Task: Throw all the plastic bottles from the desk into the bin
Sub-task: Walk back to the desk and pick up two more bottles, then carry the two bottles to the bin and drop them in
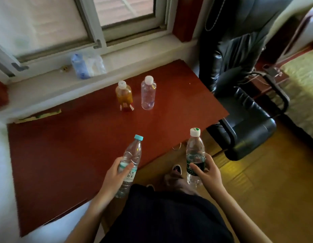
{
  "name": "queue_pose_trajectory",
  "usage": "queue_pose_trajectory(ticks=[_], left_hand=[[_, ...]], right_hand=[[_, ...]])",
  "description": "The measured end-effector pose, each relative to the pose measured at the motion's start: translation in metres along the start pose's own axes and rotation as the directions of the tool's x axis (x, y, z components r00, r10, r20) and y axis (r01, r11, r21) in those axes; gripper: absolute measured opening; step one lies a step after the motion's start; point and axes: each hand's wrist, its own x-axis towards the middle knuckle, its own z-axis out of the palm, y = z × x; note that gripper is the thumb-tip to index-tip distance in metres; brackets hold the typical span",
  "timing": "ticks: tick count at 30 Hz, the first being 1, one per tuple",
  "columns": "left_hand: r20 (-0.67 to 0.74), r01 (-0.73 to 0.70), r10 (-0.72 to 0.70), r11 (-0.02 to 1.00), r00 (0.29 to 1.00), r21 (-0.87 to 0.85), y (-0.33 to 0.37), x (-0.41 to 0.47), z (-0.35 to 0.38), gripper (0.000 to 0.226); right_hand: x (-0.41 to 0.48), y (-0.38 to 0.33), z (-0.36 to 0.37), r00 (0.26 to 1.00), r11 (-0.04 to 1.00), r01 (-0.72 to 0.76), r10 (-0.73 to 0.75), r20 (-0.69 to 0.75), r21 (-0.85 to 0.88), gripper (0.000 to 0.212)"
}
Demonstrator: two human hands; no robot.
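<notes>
2 bottles are in hand: the blue-capped bottle (129,165) in the left grip (115,174), the green-labelled bottle (195,156) in the right grip (207,170). 2 more stand at 12 o'clock on the counter (64,155). Hold both firmly while seeking the unseen bin.

A bedroom at home: bed (303,88), desk (73,137), window (68,23); wooden floor (257,190).

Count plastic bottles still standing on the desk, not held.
2: amber bottle and clear bottle, side by side near the windowsill. Two more are in the hands; a bluish one sits on the sill.
</notes>
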Motion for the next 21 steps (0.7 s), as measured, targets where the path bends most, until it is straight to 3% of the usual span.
queue_pose_trajectory(ticks=[3,9,12,16,21], left_hand=[[0.122,-0.01,0.002,0.998,0.993,0.06,0.018,0.013,0.017,0.032],[0.352,-0.183,0.101,0.961,0.93,0.206,0.082,0.052,0.083,0.022],[0.478,-0.268,0.121,0.93,0.87,0.253,0.111,0.062,0.132,0.022],[0.643,-0.396,0.131,0.872,0.755,0.288,0.133,0.055,0.21,0.055],[0.77,-0.488,0.074,0.811,0.634,0.323,0.136,0.012,0.324,0.039]], right_hand=[[-0.025,0.016,-0.018,0.991,0.997,-0.042,0.05,-0.123,0.068,0.048],[-0.075,0.045,-0.068,0.909,0.976,-0.085,0.159,-0.386,0.201,0.048],[-0.106,0.07,-0.096,0.833,0.956,-0.112,0.238,-0.498,0.27,0.048],[-0.154,0.114,-0.131,0.721,0.932,-0.16,0.335,-0.606,0.325,0.054],[-0.215,0.17,-0.175,0.546,0.885,-0.219,0.46,-0.7,0.411,0.049]])
